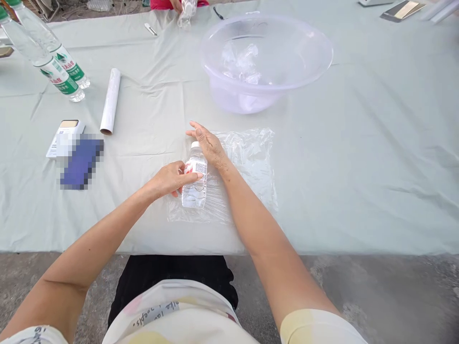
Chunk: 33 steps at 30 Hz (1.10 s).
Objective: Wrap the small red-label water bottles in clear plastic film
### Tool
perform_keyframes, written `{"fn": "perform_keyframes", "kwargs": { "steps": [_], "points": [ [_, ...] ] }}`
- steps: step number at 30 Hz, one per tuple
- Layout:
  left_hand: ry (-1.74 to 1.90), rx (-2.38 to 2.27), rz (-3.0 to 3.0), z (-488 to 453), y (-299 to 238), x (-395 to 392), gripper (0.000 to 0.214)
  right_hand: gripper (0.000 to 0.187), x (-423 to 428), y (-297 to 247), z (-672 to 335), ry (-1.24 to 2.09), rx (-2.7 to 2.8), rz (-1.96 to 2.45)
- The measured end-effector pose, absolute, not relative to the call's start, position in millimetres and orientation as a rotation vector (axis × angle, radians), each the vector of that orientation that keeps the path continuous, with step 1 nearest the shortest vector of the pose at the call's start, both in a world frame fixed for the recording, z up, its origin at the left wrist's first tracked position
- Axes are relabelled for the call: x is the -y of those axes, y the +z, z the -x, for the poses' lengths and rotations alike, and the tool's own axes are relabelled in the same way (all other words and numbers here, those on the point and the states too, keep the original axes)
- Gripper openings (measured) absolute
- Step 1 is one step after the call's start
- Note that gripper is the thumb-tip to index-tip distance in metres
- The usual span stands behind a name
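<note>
A small clear water bottle (194,195) with a white cap and a red and white label lies on a sheet of plastic film (251,167). Thumb and fingers of my left hand (175,178) are wrapped round the bottle's middle from the left. My right hand (210,145) is beside the cap end, its fingers stretched out to the left past the cap. Whether its palm touches the bottle I cannot tell. Wrinkled film spreads out under the bottle and to its right.
Beyond the film stands a translucent basin (265,95) with crumpled plastic inside. A film roll (110,102), a white box (64,138), a blurred blue item (82,162) and two large bottles (59,79) are at the left. Across the table, another person's hand (176,5) is near clear plastic.
</note>
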<state>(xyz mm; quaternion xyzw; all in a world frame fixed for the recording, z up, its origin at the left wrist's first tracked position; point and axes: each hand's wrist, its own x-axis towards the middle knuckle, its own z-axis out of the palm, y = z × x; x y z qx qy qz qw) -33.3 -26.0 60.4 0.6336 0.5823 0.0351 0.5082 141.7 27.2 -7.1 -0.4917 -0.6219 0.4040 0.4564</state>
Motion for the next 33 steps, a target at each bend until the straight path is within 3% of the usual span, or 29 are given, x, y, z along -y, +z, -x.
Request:
{"fn": "perform_keyframes", "kwargs": {
  "steps": [7,15,21,26,33],
  "points": [
    [0.043,-1.513,-1.617,30,71,28,0.055,0.070,-30,-10,-141,0.970,1.547,1.218],
    [0.061,-1.787,-1.971,54,67,43,0.065,0.045,-27,-12,-133,0.940,1.576,1.226],
    [0.086,-1.940,-1.944,64,44,93,0.040,0.046,-33,-20,-136,0.918,1.513,1.181],
    [0.165,-1.873,-1.963,68,29,119,0.014,0.037,-40,-19,-142,0.880,1.465,1.178],
    [0.626,-1.716,-1.916,66,13,132,0.014,0.038,-61,-1,-158,0.712,1.498,1.271]
  ]
}}
